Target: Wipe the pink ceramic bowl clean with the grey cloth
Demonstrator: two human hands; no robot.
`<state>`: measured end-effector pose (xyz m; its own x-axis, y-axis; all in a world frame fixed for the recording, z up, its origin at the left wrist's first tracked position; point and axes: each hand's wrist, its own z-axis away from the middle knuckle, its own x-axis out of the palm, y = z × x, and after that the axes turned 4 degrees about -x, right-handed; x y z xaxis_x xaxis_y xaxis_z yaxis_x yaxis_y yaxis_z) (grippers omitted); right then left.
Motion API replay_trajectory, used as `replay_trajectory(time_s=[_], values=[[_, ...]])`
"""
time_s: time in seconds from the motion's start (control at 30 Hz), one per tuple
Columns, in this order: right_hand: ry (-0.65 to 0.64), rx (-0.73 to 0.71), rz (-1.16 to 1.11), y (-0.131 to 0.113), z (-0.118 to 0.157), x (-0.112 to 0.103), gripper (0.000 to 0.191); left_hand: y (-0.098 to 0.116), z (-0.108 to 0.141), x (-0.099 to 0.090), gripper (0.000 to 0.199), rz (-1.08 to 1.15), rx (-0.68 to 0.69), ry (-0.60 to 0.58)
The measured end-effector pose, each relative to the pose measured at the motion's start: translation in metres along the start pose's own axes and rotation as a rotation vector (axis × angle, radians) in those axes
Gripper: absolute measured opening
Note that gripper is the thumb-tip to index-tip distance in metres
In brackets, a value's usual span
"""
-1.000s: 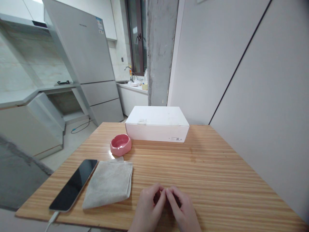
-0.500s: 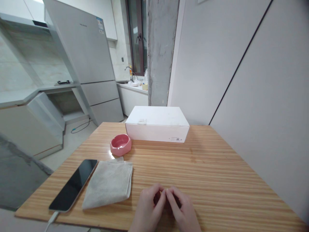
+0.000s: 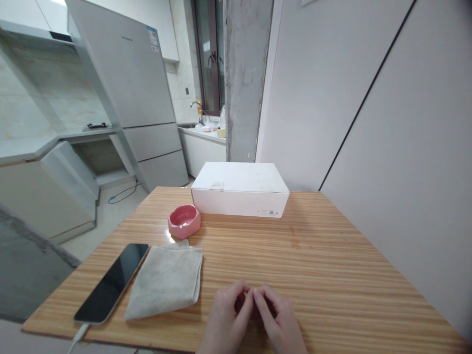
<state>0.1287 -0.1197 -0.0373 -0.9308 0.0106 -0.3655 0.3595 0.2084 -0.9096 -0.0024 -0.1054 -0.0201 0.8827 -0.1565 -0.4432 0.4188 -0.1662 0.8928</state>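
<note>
On the right side of my view, a white wall panel (image 3: pixel 332 73) stands along the table, crossed by one slanting black seam. At the far left stands a silver-grey fridge (image 3: pixel 121 73), its doors shut. A bare concrete pillar (image 3: pixel 245 78) rises between the kitchen area and the panel. In front of me is the wood-grain table (image 3: pixel 313 255), which carries all items listed below. A white box (image 3: pixel 239 189) lies flat at its far edge, lid down, printed marks at the lower right of the front face. The grey cloth (image 3: pixel 165 282) lies folded on the near left part of the table, just beside my left hand and apart from it; one corner protrudes at the far side. The phone (image 3: pixel 112 282) lies face up, screen dark, immediately left of the cloth. My left hand (image 3: pixel 230 307) and right hand (image 3: pixel 278 312) are placed together at the near edge. On each, the fingers are curled and the thumb closes toward the forefinger, forming a small loop; the two sets of fingertips meet at the centre. The palms are hidden, so I cannot tell what is beneath them. The pink bowl (image 3: pixel 186 230) sits upright at the box's near left corner. A white cable (image 3: pixel 78 335) is plugged into the phone's near end.
</note>
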Motion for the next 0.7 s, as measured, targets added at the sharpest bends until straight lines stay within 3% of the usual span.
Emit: replay_trajectory(time_s=[0.5, 0.6, 0.67, 0.7], values=[[0.005, -0.024, -0.015, 0.001, -0.002, 0.001, 0.038, 0.002, 0.001, -0.002, 0.031, -0.049, -0.003, -0.044], [0.027, 0.002, -0.008, 0.001, -0.001, 0.001, 0.041, 0.013, -0.006, -0.032, 0.025, -0.087, 0.039, -0.023], [0.007, 0.046, -0.035, 0.002, -0.001, 0.002, 0.043, 0.014, -0.023, -0.066, 0.021, -0.145, 0.116, 0.199], [-0.012, 0.064, -0.053, 0.002, 0.000, 0.002, 0.044, 0.011, -0.034, -0.085, 0.030, -0.186, 0.154, 0.339]])
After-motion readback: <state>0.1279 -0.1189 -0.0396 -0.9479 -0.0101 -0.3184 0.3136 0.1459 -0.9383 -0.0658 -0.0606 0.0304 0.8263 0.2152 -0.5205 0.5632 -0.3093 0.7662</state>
